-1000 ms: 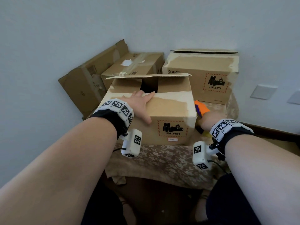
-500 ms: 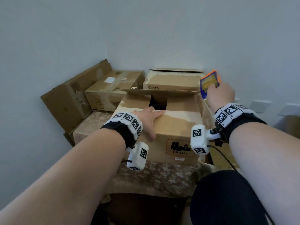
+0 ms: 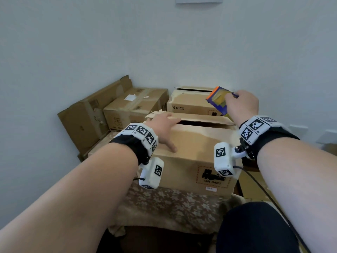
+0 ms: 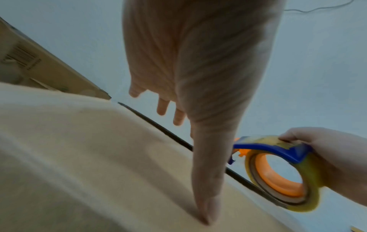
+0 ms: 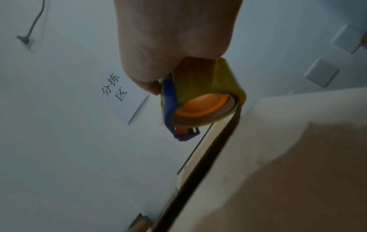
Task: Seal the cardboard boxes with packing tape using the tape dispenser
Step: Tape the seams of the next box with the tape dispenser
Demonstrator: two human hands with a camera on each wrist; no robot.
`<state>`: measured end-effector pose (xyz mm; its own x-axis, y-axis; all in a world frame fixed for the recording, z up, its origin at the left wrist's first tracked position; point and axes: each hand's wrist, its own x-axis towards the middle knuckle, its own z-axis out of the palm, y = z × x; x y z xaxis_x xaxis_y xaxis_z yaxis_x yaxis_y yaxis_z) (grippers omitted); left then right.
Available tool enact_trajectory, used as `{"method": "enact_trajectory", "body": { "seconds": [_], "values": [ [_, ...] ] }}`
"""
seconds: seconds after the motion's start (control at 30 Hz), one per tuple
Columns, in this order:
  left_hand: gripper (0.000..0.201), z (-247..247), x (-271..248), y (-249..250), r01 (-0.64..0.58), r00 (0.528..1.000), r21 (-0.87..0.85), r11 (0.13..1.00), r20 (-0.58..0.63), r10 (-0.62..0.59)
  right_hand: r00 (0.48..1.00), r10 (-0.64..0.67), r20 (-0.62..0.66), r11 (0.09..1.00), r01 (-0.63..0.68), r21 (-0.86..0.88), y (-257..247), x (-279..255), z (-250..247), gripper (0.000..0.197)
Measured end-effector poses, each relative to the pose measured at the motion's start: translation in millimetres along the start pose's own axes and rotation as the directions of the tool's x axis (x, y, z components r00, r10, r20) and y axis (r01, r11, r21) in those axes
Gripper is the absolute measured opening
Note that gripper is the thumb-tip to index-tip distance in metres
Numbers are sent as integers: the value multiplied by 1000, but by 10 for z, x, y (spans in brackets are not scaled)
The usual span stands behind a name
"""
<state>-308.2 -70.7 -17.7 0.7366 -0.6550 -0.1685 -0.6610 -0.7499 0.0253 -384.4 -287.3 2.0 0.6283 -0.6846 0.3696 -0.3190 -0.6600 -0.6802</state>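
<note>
Patterned cloth [image 3: 164, 203] bears four boxes [image 3: 191, 152]; left hand [image 3: 162, 125] flat, right hand [image 3: 242, 105] grips one tape dispenser [image 3: 218, 99].

open box [image 3: 191, 152] in front, two boxes [image 3: 189, 103] behind it

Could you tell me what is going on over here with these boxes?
A person is about to tape the front cardboard box. Their left hand lies flat on its near top flap, while the right hand grips the tape dispenser, raised above the box's far right corner. The flaps' seam is not yet taped.
</note>
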Motion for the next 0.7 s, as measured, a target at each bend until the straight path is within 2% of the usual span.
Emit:
{"method": "enact_trajectory", "body": {
  "seconds": [0.1,0.2,0.3,0.43,0.57,0.7],
  "values": [
    [108,14,27,-142,133,991,16,991,13,-134,999,-33,-17,999,33,-16,-37,18,-13,32],
    [92,57,80,-229,185,978,31,982,97,-187,999,-45,-20,998,46,45,-149,46,17,35],
    [78,92,130,-253,187,970,19,982,157,-188,999,-11,44,983,2,182,-273,49,116,37],
    [64,104,151,-262,184,957,-7,983,230,-178,977,41,210,932,-113,345,-383,-25,314,40],
    [58,90,176,-297,182,955,-24,983,241,-171,937,63,345,885,-212,414,-377,-73,518,41],
    [53,42,133,-347,155,967,-92,984,218,-132,893,77,443,880,-270,391,-299,-66,688,46]
  ]
}}
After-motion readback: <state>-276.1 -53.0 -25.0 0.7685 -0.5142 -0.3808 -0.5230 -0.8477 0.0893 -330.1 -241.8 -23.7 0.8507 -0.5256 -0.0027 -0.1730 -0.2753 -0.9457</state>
